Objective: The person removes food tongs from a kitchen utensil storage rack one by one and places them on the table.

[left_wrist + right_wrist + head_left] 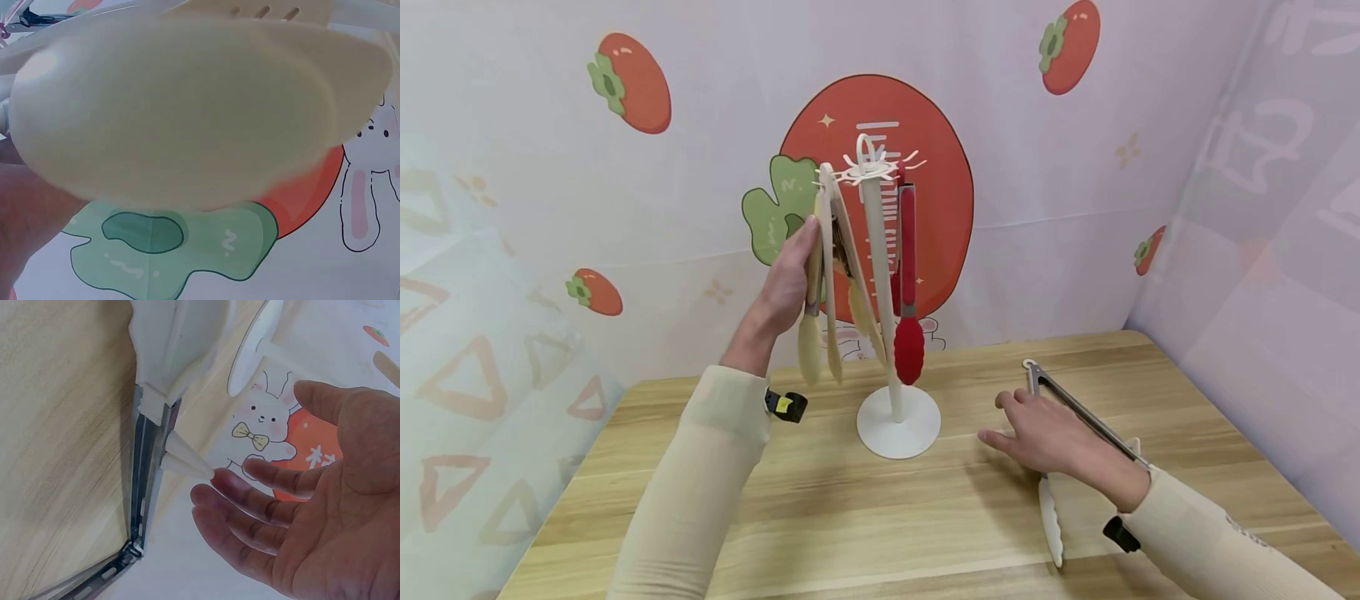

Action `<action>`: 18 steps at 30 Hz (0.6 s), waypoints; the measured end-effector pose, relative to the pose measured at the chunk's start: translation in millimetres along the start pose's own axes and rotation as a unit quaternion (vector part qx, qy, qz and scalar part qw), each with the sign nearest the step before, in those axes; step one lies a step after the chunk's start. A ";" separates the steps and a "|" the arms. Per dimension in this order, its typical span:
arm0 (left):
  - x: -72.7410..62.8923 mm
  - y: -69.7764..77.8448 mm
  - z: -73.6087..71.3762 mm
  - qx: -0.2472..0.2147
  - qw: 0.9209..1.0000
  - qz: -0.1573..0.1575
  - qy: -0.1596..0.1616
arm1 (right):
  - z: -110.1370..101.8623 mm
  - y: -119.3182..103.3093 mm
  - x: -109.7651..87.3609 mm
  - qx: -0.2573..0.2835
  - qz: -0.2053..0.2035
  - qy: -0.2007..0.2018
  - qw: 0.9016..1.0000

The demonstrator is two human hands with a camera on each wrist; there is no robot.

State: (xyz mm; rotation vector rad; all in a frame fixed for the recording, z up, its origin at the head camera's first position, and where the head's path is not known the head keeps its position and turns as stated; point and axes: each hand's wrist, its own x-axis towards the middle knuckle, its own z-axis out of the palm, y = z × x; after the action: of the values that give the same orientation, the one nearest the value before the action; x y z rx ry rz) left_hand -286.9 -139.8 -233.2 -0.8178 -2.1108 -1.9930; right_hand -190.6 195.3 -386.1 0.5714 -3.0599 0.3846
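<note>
- So the landmark is the white stand [878, 242], a pole on a round base with a ring of hooks up top, standing on the wooden bench [820, 500].
- Red tongs [908, 275] hang off the stand's right side, heads down. I'd call that one sorted, no hand anywhere near it.
- Cream tongs [810, 348] are on the stand's left side, heads pointing down, with more pale arms bunched right beside them. Their tops are up by the hooks, but I can't tell if everything is properly looped on.
- Left hand [786, 275] is at those cream ones, just left of the stand. Its fingers look clamped on the cream tongs, thumb up top, though most of the grip is hidden. The left wrist view is basically one big pale tong head.
- Right hand [1041, 433] is out to the right of the stand and nearer the camera. Fingers apart, loosely bent, nothing held.
- Steel tongs [1078, 410] with whitish heads lie spread on the bench right by that hand, well apart from the stand. Can't say if there's fingertip contact.
- Progress, my guess: hanging-wise it's mostly there. Red's done, cream's about there, steel pair's the bit left.
</note>
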 end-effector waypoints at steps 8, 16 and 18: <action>-5.1 -1.3 -2.5 0.000 1.000 0.020 -0.024 | -0.7 -6.4 1.5 0.001 -0.011 0.008 1.000; -13.0 1.7 -0.7 0.034 0.999 0.010 -0.024 | 0.2 -13.7 1.6 0.013 -0.005 -0.003 1.000; -14.6 1.4 -0.5 0.036 0.999 0.006 -0.027 | 0.8 -14.7 1.0 0.015 -0.006 -0.003 1.000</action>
State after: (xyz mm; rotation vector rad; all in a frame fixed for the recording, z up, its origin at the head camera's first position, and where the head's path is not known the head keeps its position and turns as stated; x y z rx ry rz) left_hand -274.1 -144.6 -238.4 -0.8781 -2.1876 -1.8966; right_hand -186.3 181.5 -383.3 0.5929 -3.0608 0.4286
